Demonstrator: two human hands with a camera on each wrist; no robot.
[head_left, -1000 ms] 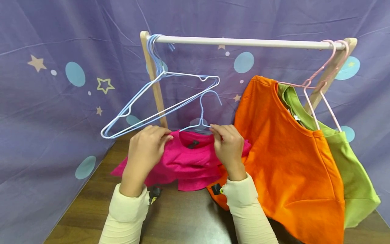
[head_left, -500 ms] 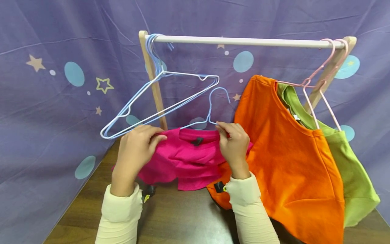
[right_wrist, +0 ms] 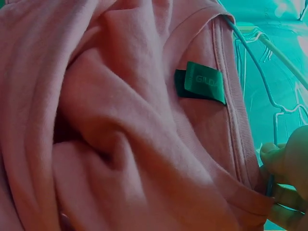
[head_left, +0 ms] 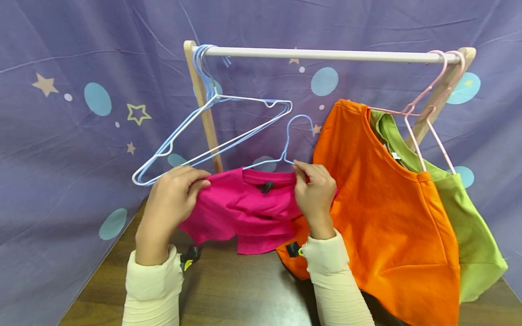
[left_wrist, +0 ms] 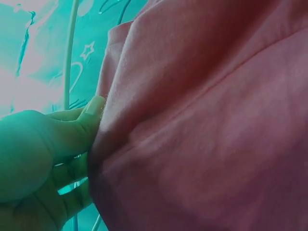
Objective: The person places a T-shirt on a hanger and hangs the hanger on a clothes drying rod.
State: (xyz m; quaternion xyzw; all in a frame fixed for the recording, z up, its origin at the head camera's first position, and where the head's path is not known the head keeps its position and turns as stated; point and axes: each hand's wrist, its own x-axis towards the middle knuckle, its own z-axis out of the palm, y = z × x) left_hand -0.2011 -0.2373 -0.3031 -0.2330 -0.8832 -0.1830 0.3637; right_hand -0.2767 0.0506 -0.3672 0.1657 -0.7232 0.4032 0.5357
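Observation:
A bright pink T-shirt [head_left: 222,203] spreads between my hands, its neckline facing up with a dark label [right_wrist: 204,82] inside the collar. The hook and upper arms of a blue wire hanger [head_left: 287,144] rise out of the neck opening; its lower part is hidden inside the shirt. My left hand [head_left: 169,199] pinches the shirt along its left shoulder, thumb against the cloth in the left wrist view. With thumb and fingers, my right hand [head_left: 316,192] grips the hanger's right arm right at the collar edge.
A clothes rack with a white bar [head_left: 322,54] stands behind. Several blue and white hangers [head_left: 240,138] hang at its left end. An orange shirt [head_left: 391,217] and a green shirt [head_left: 477,235] hang on pink hangers at the right, over the wooden table [head_left: 228,290].
My left hand has slid left along the shoulder, drawing the pink cloth outward. My right hand and the blue hanger have shifted right and slightly up, and the hook has tilted rightward.

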